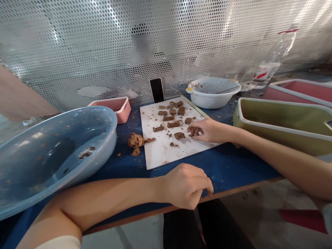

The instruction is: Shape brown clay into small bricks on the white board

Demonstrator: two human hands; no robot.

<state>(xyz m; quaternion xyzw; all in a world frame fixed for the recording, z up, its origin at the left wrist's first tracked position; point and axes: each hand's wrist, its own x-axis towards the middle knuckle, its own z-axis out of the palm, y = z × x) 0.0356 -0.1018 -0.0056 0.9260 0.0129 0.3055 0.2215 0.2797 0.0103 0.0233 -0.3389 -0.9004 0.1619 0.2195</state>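
On a white board [158, 152] lie several small shaped pieces of brown clay, among them a flat oblong piece [173, 124] and a rounded lump [179, 136]. My right hand [211, 130] rests at the board's right side, its fingers curled and the thumb and fingertips pinched at a small bit of clay [191, 135]. Along the table's front edge lies my left hand [188, 185], loosely closed with knuckles up and nothing visible in it. A crumbly ball of clay [135, 140] sits just left of the board.
A big blue basin [103, 152] stands left, with a pink box [123, 112] behind it. A phone [157, 90] leans on the perforated metal screen [103, 45]. At right are a white basin [212, 100], a plastic bottle [269, 64] and a green box [275, 133].
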